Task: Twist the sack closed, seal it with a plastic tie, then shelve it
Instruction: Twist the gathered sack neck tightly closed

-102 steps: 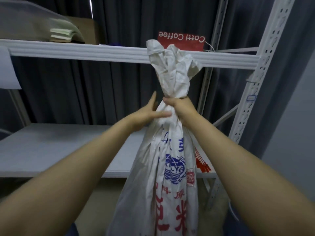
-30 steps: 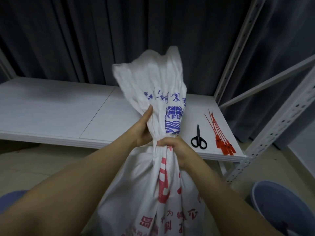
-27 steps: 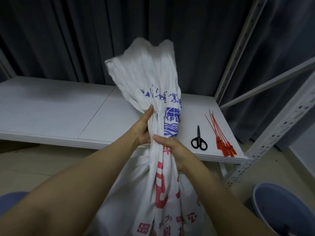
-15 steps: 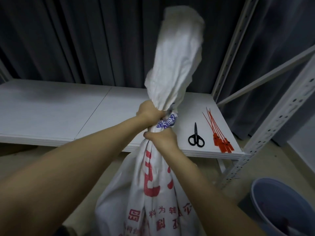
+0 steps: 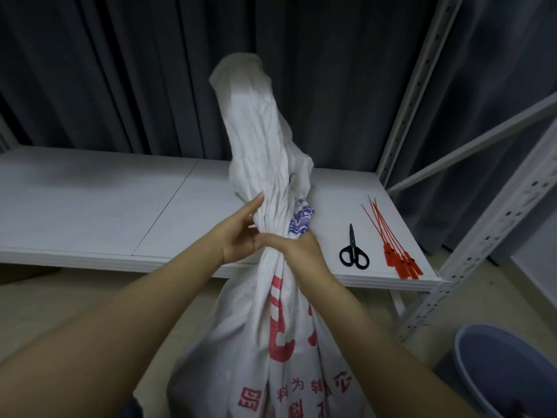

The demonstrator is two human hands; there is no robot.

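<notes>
Shelf (image 5: 90, 206) behind; hands (image 5: 239, 236) (image 5: 301, 251) clasp twisted sack (image 5: 256, 146) neck.

All the writing here is on the sack (image 5: 256, 342). Low on its front runs a row of small red Chinese characters. I can make out 料, 为 and 转, while the one after them is too creased to tell. Left of that row sits a red boxed mark that looks like 品. Above, two big red characters are lost in the folds (only curved strokes show). By the gathered neck is a blue print, crumpled and unreadable.
</notes>
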